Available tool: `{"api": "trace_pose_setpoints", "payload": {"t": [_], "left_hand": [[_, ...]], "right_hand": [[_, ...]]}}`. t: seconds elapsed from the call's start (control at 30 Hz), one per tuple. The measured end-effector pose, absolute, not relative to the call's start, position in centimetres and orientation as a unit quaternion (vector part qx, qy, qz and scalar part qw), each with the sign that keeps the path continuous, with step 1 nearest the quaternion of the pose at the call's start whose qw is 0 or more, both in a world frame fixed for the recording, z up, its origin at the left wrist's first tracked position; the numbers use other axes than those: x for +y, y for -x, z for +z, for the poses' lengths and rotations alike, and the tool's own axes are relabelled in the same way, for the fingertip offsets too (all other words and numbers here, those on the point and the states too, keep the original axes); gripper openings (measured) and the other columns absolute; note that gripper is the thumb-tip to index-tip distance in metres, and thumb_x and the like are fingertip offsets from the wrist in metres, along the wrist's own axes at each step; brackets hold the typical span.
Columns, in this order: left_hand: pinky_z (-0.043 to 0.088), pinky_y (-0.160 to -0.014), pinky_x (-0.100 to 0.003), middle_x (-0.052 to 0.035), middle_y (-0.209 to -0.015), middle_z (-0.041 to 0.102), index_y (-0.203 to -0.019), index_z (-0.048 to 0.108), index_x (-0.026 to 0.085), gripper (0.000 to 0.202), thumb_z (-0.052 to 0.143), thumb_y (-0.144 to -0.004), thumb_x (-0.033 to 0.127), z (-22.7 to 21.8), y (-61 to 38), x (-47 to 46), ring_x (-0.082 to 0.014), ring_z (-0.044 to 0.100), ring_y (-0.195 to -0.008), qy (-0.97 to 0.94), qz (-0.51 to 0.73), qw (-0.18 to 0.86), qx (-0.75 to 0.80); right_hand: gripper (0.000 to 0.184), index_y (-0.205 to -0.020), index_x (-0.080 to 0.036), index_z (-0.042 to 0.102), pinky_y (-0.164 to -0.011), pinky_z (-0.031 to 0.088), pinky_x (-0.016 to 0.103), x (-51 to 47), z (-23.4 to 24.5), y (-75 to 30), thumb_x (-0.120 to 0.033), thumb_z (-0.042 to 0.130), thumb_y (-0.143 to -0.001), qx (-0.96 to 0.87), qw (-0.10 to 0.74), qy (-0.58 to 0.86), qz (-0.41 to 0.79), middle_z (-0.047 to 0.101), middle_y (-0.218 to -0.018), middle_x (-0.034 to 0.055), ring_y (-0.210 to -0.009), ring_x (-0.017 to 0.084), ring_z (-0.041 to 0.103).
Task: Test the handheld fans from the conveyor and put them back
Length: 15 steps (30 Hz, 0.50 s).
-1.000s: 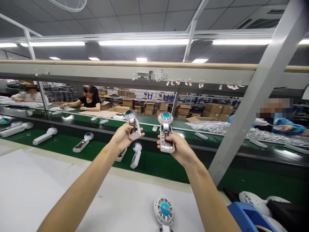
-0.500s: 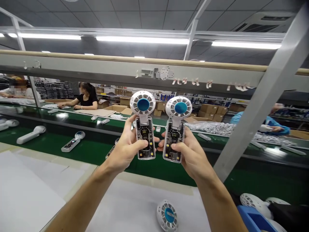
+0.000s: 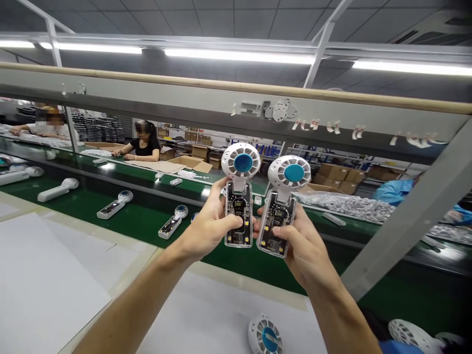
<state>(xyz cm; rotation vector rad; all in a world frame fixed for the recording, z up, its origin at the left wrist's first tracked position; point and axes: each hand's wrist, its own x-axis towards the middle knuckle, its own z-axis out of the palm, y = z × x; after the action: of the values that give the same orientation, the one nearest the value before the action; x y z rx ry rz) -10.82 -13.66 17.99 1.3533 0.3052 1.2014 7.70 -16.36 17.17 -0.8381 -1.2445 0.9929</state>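
I hold two small handheld fans upright, side by side at chest height. My left hand (image 3: 206, 228) grips the left fan (image 3: 239, 196) by its clear handle, thumb pressed on the front; a small lit display shows on that handle. My right hand (image 3: 300, 243) grips the right fan (image 3: 282, 206), tilted slightly right, thumb on its lower front. Each fan has a white round head with a blue centre and a transparent body showing a circuit board.
A green conveyor belt (image 3: 140, 221) runs behind, carrying several similar fans (image 3: 173, 222). Another fan head (image 3: 266, 337) lies on the white tabletop (image 3: 55, 275) below my hands. A grey slanted frame post (image 3: 409, 221) stands at right. Other people sit beyond the belt.
Both fans were raised from belt height and turned upright to face me a second ago; since then they have shifted slightly right, and the view has swung left.
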Motion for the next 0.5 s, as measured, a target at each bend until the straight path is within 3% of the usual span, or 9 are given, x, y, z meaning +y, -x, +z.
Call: {"api": "trace_pose_setpoints", "payload": {"t": [0.3,0.5], "left_hand": [[0.054,-0.089,-0.036,-0.0041,-0.113,0.065,-0.145,0.027,0.029,0.078,0.064,-0.079,0.009,17.8,10.5,-13.4,-0.0197,0.068,-0.095,-0.582,0.515,0.611,0.15],[0.053,-0.075,-0.032,-0.0019,-0.097,0.066,-0.146,0.018,0.026,0.089,0.062,-0.072,0.003,18.3,10.6,-13.7,-0.0179,0.067,-0.084,-0.563,0.498,0.639,0.164]], "right_hand": [[0.043,-0.117,-0.025,0.052,-0.07,0.061,0.035,-15.7,16.8,-8.5,-0.02,0.064,-0.075,-0.543,0.617,0.341,0.456,0.071,-0.093,0.002,-0.078,0.02,0.071],[0.056,-0.127,-0.024,0.048,-0.066,0.058,0.03,-15.8,17.1,-8.9,-0.019,0.065,-0.073,-0.549,0.583,0.344,0.49,0.071,-0.088,0.0027,-0.072,0.018,0.07]]}}
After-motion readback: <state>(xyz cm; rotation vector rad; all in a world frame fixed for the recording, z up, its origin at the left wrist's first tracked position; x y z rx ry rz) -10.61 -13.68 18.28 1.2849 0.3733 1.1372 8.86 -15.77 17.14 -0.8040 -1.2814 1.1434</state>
